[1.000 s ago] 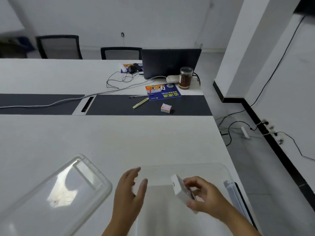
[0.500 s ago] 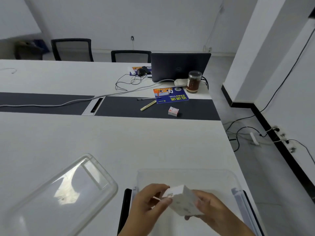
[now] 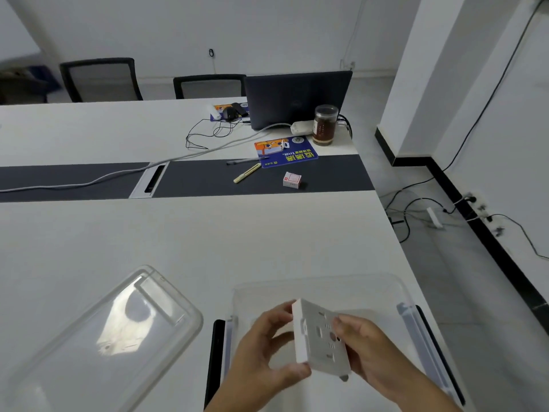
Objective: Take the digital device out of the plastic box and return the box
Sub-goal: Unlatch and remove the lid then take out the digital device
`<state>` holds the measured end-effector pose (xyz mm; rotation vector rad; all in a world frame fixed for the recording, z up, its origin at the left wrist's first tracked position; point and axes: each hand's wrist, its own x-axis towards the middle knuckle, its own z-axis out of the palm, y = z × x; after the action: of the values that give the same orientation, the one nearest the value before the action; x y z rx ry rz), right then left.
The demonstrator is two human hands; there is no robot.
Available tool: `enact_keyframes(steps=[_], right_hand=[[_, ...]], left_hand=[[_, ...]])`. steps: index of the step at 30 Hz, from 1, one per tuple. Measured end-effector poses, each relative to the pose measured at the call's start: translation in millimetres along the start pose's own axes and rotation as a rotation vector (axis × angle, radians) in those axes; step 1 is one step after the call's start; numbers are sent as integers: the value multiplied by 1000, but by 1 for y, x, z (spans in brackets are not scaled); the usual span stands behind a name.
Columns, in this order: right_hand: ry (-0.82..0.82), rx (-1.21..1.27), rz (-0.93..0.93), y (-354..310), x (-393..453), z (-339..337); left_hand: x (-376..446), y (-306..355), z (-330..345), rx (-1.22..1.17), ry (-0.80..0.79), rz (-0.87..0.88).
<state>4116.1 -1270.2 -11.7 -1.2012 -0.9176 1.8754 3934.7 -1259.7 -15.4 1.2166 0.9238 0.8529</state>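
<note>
Above the open clear box (image 3: 404,295) at the near tabletop (image 3: 208,242) edge, both hands grip a flat white device (image 3: 319,340): left hand (image 3: 264,352) on its left edge, right hand (image 3: 368,349) on its slotted face. Left of the box, the lid (image 3: 98,343) lies apart from it.

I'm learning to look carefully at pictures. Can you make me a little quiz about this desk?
1. True or false: the lid is on the box.
2. Which hands hold the white device? A) left only B) right only C) both
3. Fill in: the jar stands next to the ____.

Key: 1. False, it lies on the table left of the box. 2. C, the left hand and right hand. 3. laptop.
</note>
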Motion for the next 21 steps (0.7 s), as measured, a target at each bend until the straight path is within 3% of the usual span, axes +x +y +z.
enact_keyframes(steps=[3, 6, 10, 13, 21], right_hand=[[-16, -8, 25, -2, -1, 5], [34, -105, 54, -2, -1, 11], [16, -246, 17, -10, 1, 16], [-23, -323, 28, -14, 1, 18], [-18, -221, 73, -8, 1, 14]], left_hand=[[-2, -4, -1, -12, -33, 26], [-4, -4, 0, 42, 36, 84], [-3, 3, 1, 233, 85, 144], [-3, 12, 2, 366, 33, 151], [-5, 16, 3, 407, -54, 69]])
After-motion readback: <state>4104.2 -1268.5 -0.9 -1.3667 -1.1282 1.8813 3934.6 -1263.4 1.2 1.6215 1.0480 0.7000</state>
